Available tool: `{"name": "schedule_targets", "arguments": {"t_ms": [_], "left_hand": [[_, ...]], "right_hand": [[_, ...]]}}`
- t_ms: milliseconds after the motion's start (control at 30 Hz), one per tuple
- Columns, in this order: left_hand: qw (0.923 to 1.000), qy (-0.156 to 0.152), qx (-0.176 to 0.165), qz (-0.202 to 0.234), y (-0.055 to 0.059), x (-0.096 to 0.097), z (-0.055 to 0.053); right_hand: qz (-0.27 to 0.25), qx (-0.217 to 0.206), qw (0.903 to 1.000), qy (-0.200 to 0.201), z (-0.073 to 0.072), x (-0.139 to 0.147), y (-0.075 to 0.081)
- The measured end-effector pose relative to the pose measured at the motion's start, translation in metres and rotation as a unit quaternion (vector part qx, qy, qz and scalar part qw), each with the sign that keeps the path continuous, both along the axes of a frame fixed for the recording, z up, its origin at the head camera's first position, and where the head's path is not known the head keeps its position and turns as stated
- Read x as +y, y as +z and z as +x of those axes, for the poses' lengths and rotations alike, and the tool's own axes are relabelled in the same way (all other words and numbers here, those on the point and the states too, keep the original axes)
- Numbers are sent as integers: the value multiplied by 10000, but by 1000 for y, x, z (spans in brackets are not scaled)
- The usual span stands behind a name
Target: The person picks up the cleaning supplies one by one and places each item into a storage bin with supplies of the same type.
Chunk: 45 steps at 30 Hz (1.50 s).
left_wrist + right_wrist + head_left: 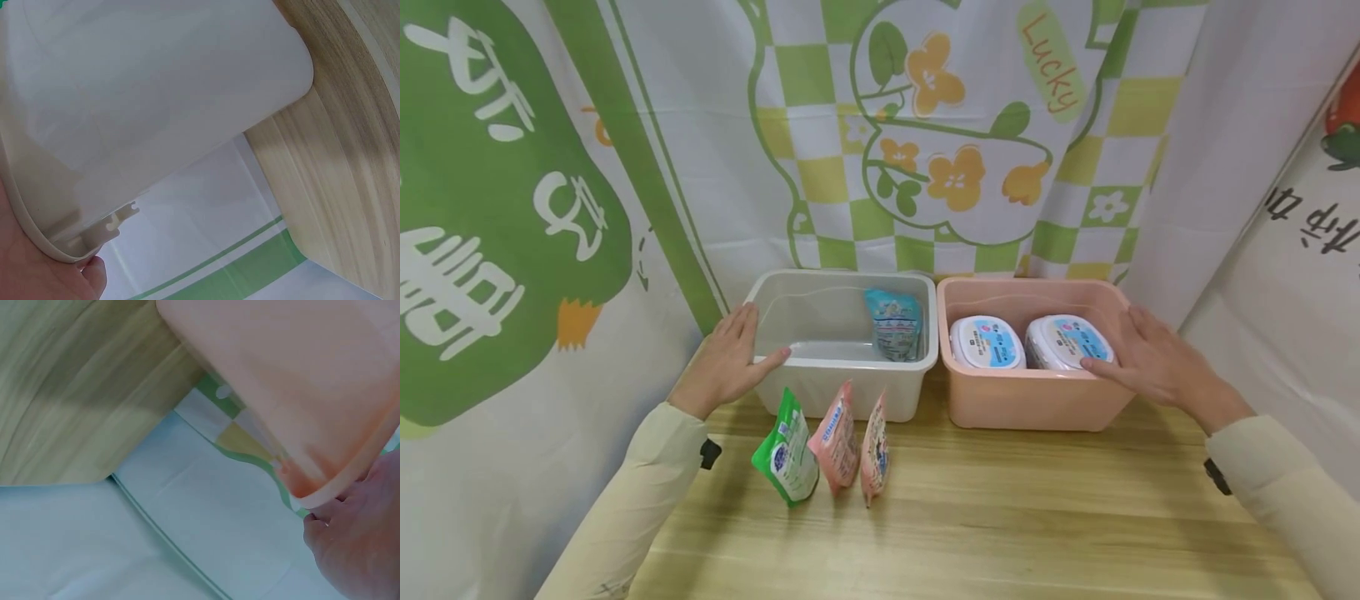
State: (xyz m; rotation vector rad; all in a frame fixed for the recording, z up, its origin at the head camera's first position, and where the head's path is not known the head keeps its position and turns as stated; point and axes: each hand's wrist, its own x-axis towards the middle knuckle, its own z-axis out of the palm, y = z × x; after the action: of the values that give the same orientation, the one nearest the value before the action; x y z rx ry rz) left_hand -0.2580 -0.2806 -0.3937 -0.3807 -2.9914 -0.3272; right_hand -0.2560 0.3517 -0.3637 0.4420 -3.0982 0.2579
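Note:
My left hand [724, 358] rests on the left end of a pale grey bin [842, 387], its thumb reaching over the front rim. Inside that bin a blue pouch [895, 327] leans upright at the right end. On the right end of a pink bin [1037, 408] lies my right hand [1157, 362], thumb over the front corner. Two white tubs [988, 342] with blue-and-white lids sit in the pink bin. In the wrist views, the fingertips of the left hand [56, 275] and right hand [362, 531] show at the rims' corners.
In front of the grey bin stand a green-and-white pouch [790, 454], a pink pouch [837, 440] and a thinner-looking pink pouch [876, 454]. Both bins stand side by side on a wooden table [1015, 517], against a patterned cloth [820, 167]. Printed cloths also hang at both sides.

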Motion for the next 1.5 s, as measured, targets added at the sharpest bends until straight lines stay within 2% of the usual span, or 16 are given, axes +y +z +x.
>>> {"name": "schedule_targets", "arguments": {"t_ms": [300,500,767,867,1000,1233,1367,1500], "left_hand": [[10000,5,-36,12,-1,-1,2],[9999,-108,-90,-14,3,-1,4],[9990,-170,-404,107,12,-4,7],[9994,-182,-279,114,19,-4,7],[9993,-219,-222,186,33,-1,10],[9983,-278,-453,254,55,5,23],[9978,-246,-547,292,62,7,32],[9976,-269,-514,375,64,8,40]], "right_hand": [[-202,-361,9991,-46,0,4,-11],[-261,-301,9992,4,3,4,-17],[-245,-264,9993,-48,4,1,-21],[-218,-275,9994,-47,4,1,-21],[-170,-289,9994,-29,3,2,-21],[-154,-299,9994,-25,4,3,-20],[-118,-315,9994,-29,3,3,-19],[-128,-262,9996,-26,2,2,-18]]}}
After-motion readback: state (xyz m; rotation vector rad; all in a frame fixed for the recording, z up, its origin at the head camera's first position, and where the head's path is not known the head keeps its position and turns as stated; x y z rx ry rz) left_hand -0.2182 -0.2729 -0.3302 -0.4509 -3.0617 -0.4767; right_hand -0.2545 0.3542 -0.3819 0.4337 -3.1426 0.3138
